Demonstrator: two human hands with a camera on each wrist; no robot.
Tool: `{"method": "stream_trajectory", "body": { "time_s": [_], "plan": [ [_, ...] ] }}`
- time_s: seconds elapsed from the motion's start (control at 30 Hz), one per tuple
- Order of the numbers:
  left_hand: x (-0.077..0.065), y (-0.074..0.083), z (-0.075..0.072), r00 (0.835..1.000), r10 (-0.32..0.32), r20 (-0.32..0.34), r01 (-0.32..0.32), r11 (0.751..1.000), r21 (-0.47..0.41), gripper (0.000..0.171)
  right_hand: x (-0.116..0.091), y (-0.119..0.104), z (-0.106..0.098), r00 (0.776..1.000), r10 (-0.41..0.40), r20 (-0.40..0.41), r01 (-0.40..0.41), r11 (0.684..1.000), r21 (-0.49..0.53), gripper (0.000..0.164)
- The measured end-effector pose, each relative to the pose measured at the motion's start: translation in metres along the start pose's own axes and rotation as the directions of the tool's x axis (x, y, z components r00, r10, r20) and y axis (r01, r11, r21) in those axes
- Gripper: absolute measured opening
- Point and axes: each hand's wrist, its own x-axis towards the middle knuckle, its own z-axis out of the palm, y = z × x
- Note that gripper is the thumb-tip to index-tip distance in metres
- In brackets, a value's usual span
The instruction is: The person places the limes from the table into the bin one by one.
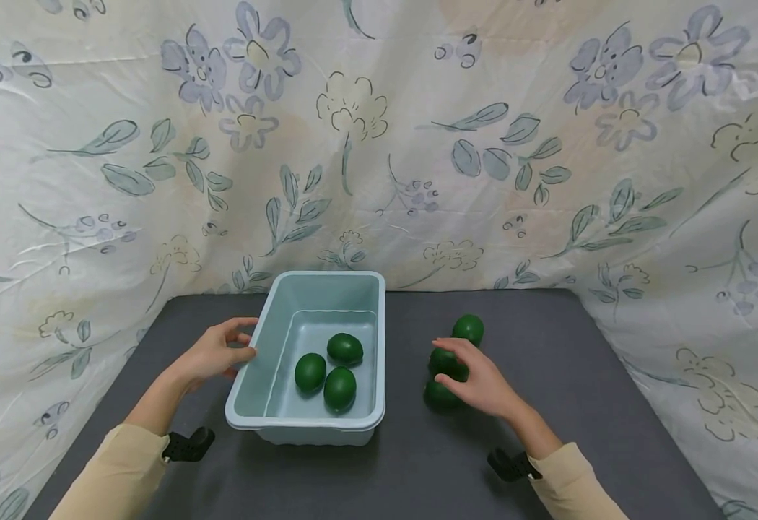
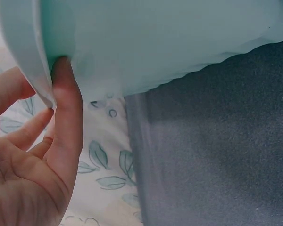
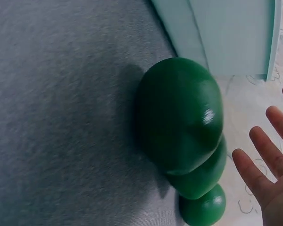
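My left hand [image 1: 213, 352] is at the left rim of a pale blue-green plastic bin [image 1: 241, 404], pinching the rim [image 2: 43, 70] between thumb and fingers in the left wrist view. Inside the bin, three glossy dark green avocado-like fruits [image 1: 340, 388] lie close together on the floor. My right hand [image 1: 483, 383] hovers over three more such fruits [image 1: 468, 329] lined up on the table, its fingers spread and holding nothing. In the right wrist view the nearest fruit [image 3: 179, 115] partly covers the other two, and the fingers [image 3: 269, 150] are apart from them.
A dark grey cloth-like table top [image 1: 574, 361] lies under everything. Behind and at both sides hangs a flower-printed curtain [image 1: 379, 144]. The row of fruits is to the right of the bin. Each wrist wears a black strap [image 1: 187, 445].
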Motion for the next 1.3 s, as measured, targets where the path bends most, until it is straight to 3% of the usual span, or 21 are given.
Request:
{"method": "stream_trajectory", "body": {
  "time_s": [0.6,0.8,1.3],
  "plan": [
    [-0.001,-0.001,0.001,1.0,0.011,0.01,-0.011,1.0,-0.013,0.064,-0.024,0.013,0.012,1.0,0.017,0.024,-0.015,0.995,-0.098,0.051],
    [-0.001,-0.001,0.001,1.0,0.014,0.01,-0.014,1.0,-0.007,0.064,-0.028,0.016,0.017,0.998,0.033,0.048,-0.027,0.992,-0.12,0.05],
    [-0.001,-0.002,0.001,1.0,0.01,-0.001,-0.01,1.0,-0.006,0.063,-0.026,0.022,0.024,0.999,-0.016,0.042,0.023,0.985,-0.171,0.054]
  ]
}}
